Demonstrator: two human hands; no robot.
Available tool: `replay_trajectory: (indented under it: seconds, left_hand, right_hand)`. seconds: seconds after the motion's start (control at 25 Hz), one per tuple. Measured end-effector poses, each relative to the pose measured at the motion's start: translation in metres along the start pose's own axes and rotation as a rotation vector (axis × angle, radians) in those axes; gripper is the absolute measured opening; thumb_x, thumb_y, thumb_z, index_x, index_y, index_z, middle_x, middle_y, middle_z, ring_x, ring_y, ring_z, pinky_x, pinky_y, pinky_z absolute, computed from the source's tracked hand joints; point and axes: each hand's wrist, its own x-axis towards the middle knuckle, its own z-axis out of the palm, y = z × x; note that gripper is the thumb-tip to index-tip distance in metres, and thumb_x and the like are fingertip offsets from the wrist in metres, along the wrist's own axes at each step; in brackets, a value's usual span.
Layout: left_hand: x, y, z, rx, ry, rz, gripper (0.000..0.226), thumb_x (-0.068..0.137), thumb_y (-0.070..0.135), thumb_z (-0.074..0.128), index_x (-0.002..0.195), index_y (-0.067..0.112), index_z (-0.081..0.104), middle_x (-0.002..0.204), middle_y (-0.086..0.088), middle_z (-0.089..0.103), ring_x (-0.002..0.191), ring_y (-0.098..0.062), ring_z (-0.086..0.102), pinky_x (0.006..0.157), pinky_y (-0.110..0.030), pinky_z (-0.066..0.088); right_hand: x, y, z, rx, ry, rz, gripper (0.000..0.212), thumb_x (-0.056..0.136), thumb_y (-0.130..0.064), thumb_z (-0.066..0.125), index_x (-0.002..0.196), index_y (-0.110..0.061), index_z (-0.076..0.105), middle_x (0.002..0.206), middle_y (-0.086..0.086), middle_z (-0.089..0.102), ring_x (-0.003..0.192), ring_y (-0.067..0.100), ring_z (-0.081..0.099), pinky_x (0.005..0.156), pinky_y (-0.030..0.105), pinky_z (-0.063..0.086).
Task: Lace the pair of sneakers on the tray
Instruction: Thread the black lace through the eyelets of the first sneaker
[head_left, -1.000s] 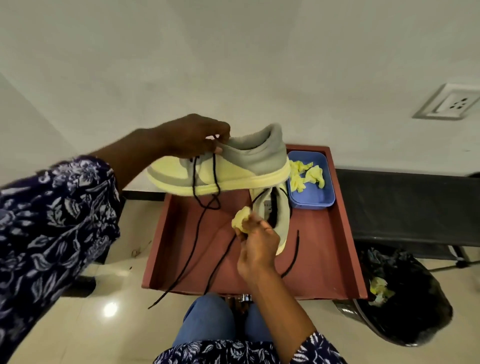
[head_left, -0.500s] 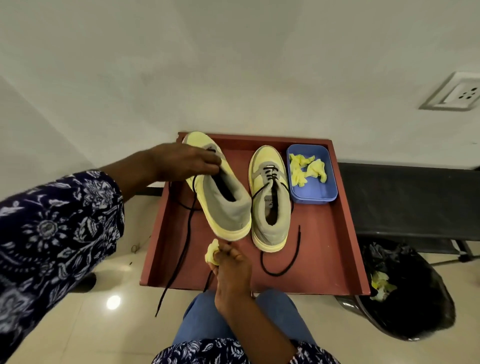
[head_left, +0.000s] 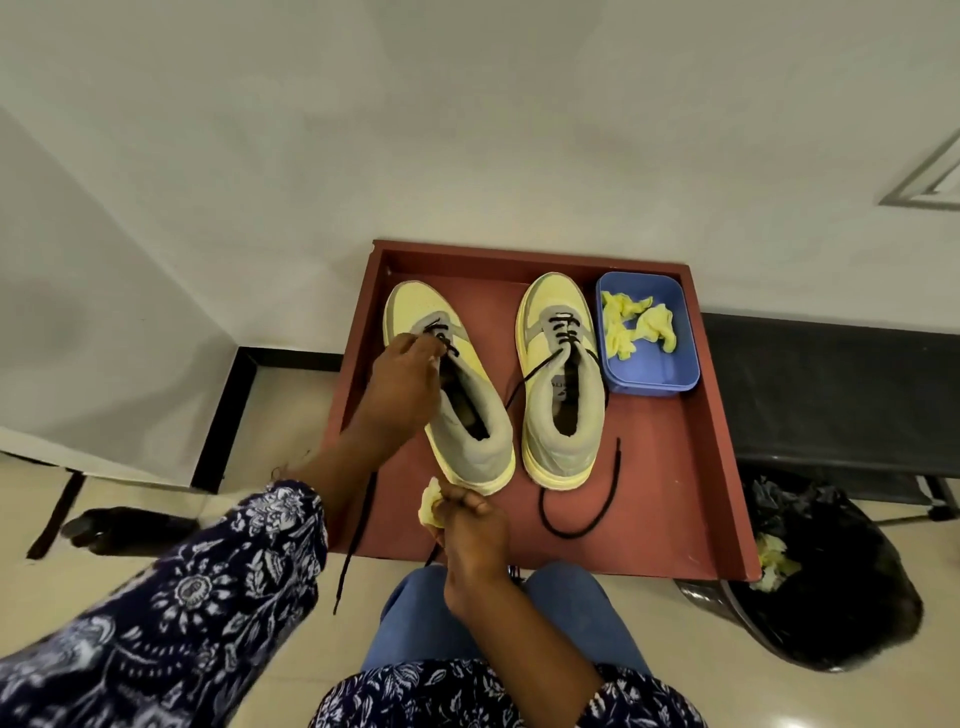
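Head view, left hand pinching lace

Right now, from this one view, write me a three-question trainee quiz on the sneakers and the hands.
1. True or false: both sneakers stand on the red tray.
2. What does the right hand hold?
A) a lace end
B) a wad of yellow paper
C) the blue tub
3. Where are the left hand's fingers working?

Key
1. True: the left sneaker and right sneaker stand side by side, toes toward the wall.
2. B: it pinches the yellow paper wad near the left sneaker's heel.
3. At the black lace over the left sneaker's eyelets.
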Motion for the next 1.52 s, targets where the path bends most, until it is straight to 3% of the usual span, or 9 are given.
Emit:
replay_trajectory:
  seconds: [0.08, 0.16, 0.4, 0.64, 0.76, 1.0, 1.2, 1.4, 1.52]
  left_hand:
    - [-0.017, 0.016, 0.013, -0.174, 0.022, -0.326, 0.041, 0.086, 0.019, 0.061, 0.122, 0.004, 0.049, 0.124, -0.018, 0.050, 0.113, -0.032, 0.050, 0.088, -0.032, 0.042]
    - [-0.028, 0.023, 0.020, -0.225, -0.030, -0.443, 0.051, 0.082, 0.020, 0.065, 0.127, 0.007, 0.045, 0.125, -0.019, 0.047, 0.111, -0.033, 0.050, 0.089, -0.034, 0.042]
    - [-0.011, 0.010, 0.008, -0.253, 0.027, -0.482, 0.042, 0.081, 0.002, 0.059, 0.122, 0.007, 0.058, 0.113, -0.015, 0.065, 0.101, -0.027, 0.061, 0.083, -0.025, 0.046]
    - [0.001, -0.004, 0.003, -0.396, -0.098, -0.514, 0.043, 0.081, 0.013, 0.068, 0.123, 0.015, 0.060, 0.117, -0.006, 0.066, 0.105, -0.021, 0.062, 0.096, -0.035, 0.049]
    - [-0.006, -0.008, -0.001, -0.405, -0.120, -0.464, 0.041, 0.082, 0.018, 0.067, 0.122, 0.017, 0.060, 0.114, -0.004, 0.067, 0.104, -0.019, 0.062, 0.095, -0.037, 0.049]
    - [-0.020, -0.015, 0.002, -0.485, -0.170, -0.467, 0.055, 0.075, 0.026, 0.073, 0.126, 0.022, 0.053, 0.112, -0.008, 0.063, 0.098, -0.025, 0.063, 0.088, -0.045, 0.052]
    - [-0.016, -0.020, 0.010, -0.615, -0.211, -0.570, 0.067, 0.068, 0.019, 0.077, 0.127, 0.034, 0.048, 0.115, -0.007, 0.060, 0.105, -0.027, 0.060, 0.087, -0.048, 0.053]
    - [-0.008, -0.025, 0.011, -0.633, -0.284, -0.608, 0.066, 0.062, 0.012, 0.078, 0.121, 0.031, 0.054, 0.113, -0.008, 0.059, 0.103, -0.028, 0.060, 0.087, -0.049, 0.053]
    - [-0.006, -0.028, 0.009, -0.669, -0.310, -0.637, 0.068, 0.056, 0.014, 0.079, 0.119, 0.029, 0.057, 0.111, -0.009, 0.060, 0.102, -0.029, 0.061, 0.087, -0.047, 0.053]
  right_hand:
    - [-0.004, 0.001, -0.004, 0.019, 0.026, 0.001, 0.026, 0.085, 0.003, 0.055, 0.073, -0.016, 0.066, 0.078, 0.002, 0.066, 0.074, 0.015, 0.059, 0.075, 0.027, 0.049]
    - [-0.007, -0.001, -0.009, 0.062, 0.058, 0.009, 0.025, 0.085, 0.005, 0.054, 0.072, -0.014, 0.065, 0.071, 0.002, 0.063, 0.066, 0.012, 0.055, 0.065, 0.021, 0.046]
    - [-0.007, 0.004, -0.021, -0.028, 0.142, -0.033, 0.026, 0.084, 0.001, 0.055, 0.077, -0.021, 0.067, 0.083, 0.001, 0.068, 0.079, 0.016, 0.060, 0.082, 0.033, 0.051]
    - [-0.007, 0.008, -0.021, -0.234, 0.078, -0.226, 0.026, 0.089, -0.003, 0.054, 0.103, -0.019, 0.067, 0.093, -0.008, 0.066, 0.088, 0.009, 0.060, 0.083, 0.021, 0.048]
    - [-0.003, 0.011, -0.023, -0.437, 0.076, -0.469, 0.030, 0.086, 0.000, 0.055, 0.108, -0.016, 0.067, 0.105, -0.004, 0.065, 0.095, 0.011, 0.061, 0.093, 0.029, 0.050]
    - [0.017, 0.006, -0.027, -0.818, 0.250, -1.237, 0.029, 0.077, 0.004, 0.052, 0.100, -0.004, 0.069, 0.092, 0.011, 0.063, 0.085, 0.017, 0.056, 0.077, 0.020, 0.046]
    - [0.036, -0.008, -0.023, -1.181, 0.219, -1.507, 0.028, 0.085, -0.007, 0.044, 0.097, -0.002, 0.070, 0.089, 0.011, 0.065, 0.088, 0.018, 0.046, 0.068, 0.022, 0.045]
    - [0.051, -0.004, -0.026, -1.257, 0.052, -1.411, 0.023, 0.086, -0.009, 0.048, 0.081, -0.002, 0.069, 0.082, 0.007, 0.064, 0.084, 0.016, 0.045, 0.059, 0.021, 0.043]
    - [0.054, 0.005, -0.030, -1.235, 0.038, -1.155, 0.006, 0.085, -0.008, 0.060, 0.085, -0.003, 0.062, 0.085, 0.006, 0.055, 0.081, 0.031, 0.055, 0.067, 0.041, 0.051]
